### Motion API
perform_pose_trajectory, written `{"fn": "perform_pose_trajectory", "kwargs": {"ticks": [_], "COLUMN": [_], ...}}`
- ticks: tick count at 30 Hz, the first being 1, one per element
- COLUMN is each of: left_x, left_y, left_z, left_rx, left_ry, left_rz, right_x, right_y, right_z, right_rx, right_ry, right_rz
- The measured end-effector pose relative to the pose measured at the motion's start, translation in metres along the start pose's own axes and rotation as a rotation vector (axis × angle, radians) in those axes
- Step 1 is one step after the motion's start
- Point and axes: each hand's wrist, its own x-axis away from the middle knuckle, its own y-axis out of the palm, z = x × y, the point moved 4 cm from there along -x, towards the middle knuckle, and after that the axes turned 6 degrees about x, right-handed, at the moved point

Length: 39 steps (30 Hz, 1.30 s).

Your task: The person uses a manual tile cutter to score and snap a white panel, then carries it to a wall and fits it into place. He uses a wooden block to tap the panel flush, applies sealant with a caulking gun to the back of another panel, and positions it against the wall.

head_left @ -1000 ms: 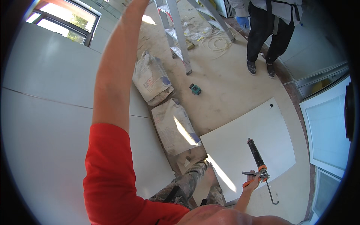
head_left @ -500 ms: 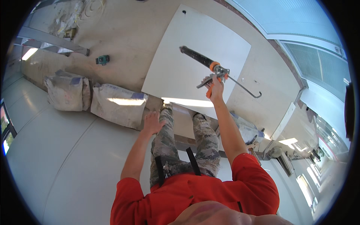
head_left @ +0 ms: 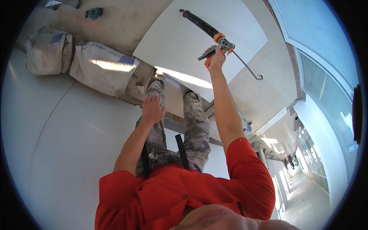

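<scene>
My right hand (head_left: 217,60) is closed around the handle and trigger of a caulking gun (head_left: 202,26). The gun has a long black barrel pointing up and to the left, orange fittings, and a thin hooked rod running down to the right. Beneath it lies a large white board (head_left: 230,32). Empty, with its fingers stretched out, my left hand (head_left: 153,111) is by my left lower leg in camouflage trousers (head_left: 155,86). Whether it touches the trousers I cannot tell.
Two dusty filled sacks, one in the middle left (head_left: 105,67) and one farther left (head_left: 49,51), lie along the wall. A green and black device (head_left: 94,13) rests on the floor. Ribbed glazed panels (head_left: 326,82) stand at the right.
The whole view has shifted, so floor and sacks sit higher and farther left. My left hand has come in over my left leg. The caulking gun stays in my right hand.
</scene>
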Motion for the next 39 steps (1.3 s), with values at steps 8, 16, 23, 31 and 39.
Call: {"fn": "perform_pose_trajectory", "kwargs": {"ticks": [8, 16, 23, 31, 39], "left_x": [0.001, 0.002, 0.005, 0.000, -0.004], "left_y": [0.012, 0.008, 0.017, 0.035, 0.058], "left_z": [-0.009, -0.006, -0.007, -0.008, -0.007], "left_rx": [0.053, 0.047, 0.039, -0.027, -0.104], "left_ry": [-0.017, -0.024, 0.016, -0.009, -0.002], "left_rz": [-0.003, -0.026, 0.066, -0.029, -0.067], "right_x": [0.026, 0.128, 0.140, 0.143, 0.204], "right_y": [-0.006, -0.063, -0.068, -0.075, -0.179], "right_z": [-0.013, 0.019, 0.088, 0.118, 0.085], "right_rx": [0.177, 0.174, 0.262, 0.431, 0.335], "right_ry": [-0.023, 0.179, 0.297, 0.240, 0.136], "right_rz": [-0.155, -0.247, -0.247, -0.314, -0.323]}}
